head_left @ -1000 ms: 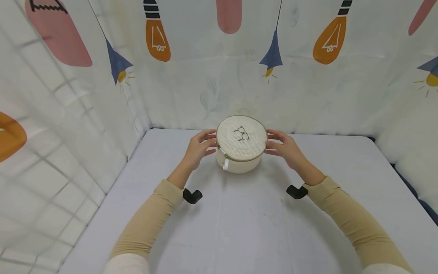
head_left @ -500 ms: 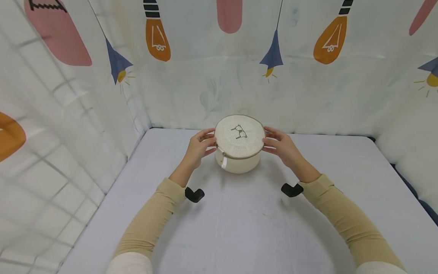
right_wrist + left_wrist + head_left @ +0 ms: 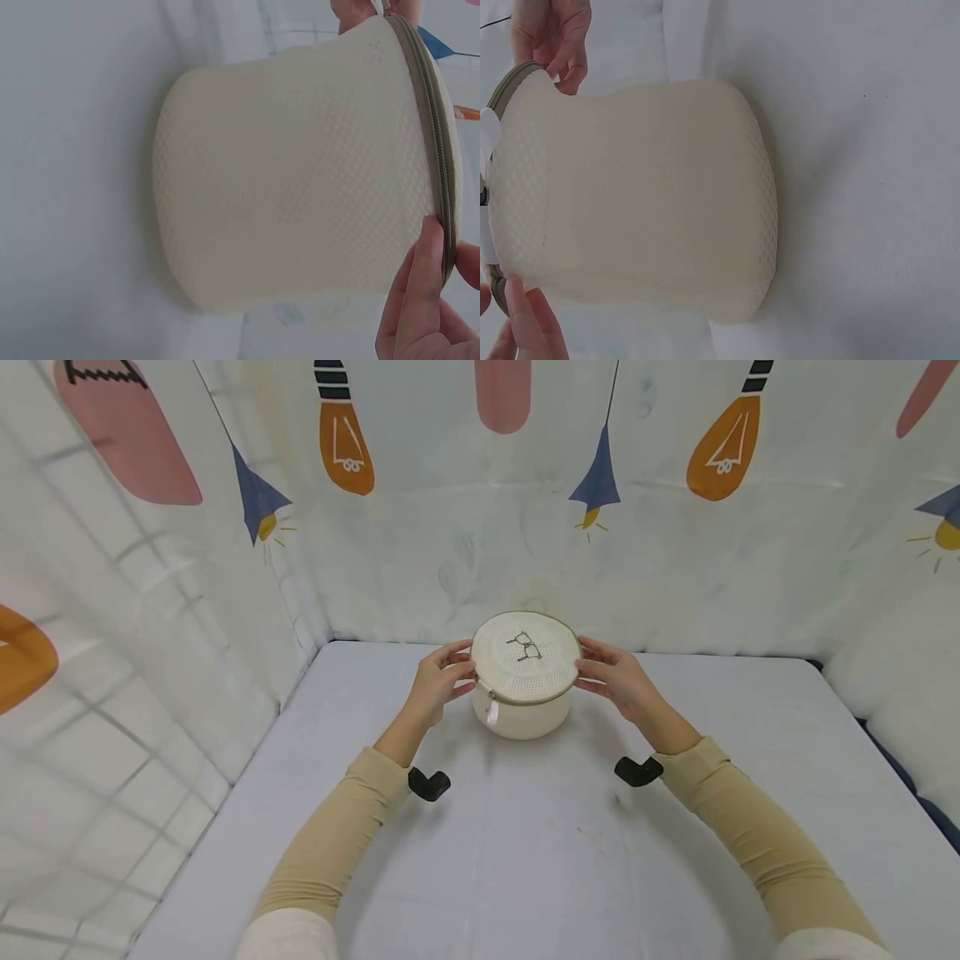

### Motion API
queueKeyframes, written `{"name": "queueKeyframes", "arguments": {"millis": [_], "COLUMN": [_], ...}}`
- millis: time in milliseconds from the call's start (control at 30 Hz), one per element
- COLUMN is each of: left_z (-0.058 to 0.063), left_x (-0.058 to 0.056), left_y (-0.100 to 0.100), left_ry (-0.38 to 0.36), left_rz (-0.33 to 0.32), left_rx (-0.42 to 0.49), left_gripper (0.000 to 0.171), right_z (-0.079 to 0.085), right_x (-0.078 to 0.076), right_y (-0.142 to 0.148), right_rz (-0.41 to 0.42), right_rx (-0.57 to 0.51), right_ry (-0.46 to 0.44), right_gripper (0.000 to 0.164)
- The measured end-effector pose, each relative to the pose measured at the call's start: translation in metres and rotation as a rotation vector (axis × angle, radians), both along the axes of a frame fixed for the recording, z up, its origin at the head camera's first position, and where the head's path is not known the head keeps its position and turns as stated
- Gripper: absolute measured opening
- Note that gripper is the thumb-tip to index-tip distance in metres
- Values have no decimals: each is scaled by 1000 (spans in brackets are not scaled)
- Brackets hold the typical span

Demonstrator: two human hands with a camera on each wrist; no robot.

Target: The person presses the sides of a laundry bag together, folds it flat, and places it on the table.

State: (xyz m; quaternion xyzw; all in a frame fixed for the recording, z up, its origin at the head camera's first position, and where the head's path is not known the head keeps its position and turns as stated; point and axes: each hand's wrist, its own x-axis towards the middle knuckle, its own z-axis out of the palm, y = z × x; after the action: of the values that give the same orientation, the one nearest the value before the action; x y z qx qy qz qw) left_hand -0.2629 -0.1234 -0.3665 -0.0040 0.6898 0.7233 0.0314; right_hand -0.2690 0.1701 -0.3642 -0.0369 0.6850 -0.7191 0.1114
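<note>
My left fingers point(image 3: 459, 670) and right fingers point(image 3: 594, 671), barely parted, pinch the upright bag point(image 3: 525, 722), contents hidden, near the table's point(image 3: 540, 860) far edge; its tag point(image 3: 492, 715) faces the near-left corner.

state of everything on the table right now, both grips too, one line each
round mesh laundry bag: standing upright, base on the tablecloth; contents not visible
zip: closed along the stretch the right wrist view shows
white tab: hanging down the bag's side
left grip: pinching the bag's rim
right grip: pinching the opposite side of the rim
tablecloth: spread flat, a few small marks
</note>
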Motion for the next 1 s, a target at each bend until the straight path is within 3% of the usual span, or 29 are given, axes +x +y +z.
{"name": "queueKeyframes", "arguments": {"millis": [1000], "left_z": [-8], "left_x": [-4], "left_y": [-2], "left_ry": [-19], "left_rz": [25], "left_rx": [-5], "left_gripper": [43], "right_z": [-6], "right_x": [-10], "right_y": [-5], "right_rz": [-8], "right_rx": [-49], "right_ry": [-70], "right_gripper": [58]}}
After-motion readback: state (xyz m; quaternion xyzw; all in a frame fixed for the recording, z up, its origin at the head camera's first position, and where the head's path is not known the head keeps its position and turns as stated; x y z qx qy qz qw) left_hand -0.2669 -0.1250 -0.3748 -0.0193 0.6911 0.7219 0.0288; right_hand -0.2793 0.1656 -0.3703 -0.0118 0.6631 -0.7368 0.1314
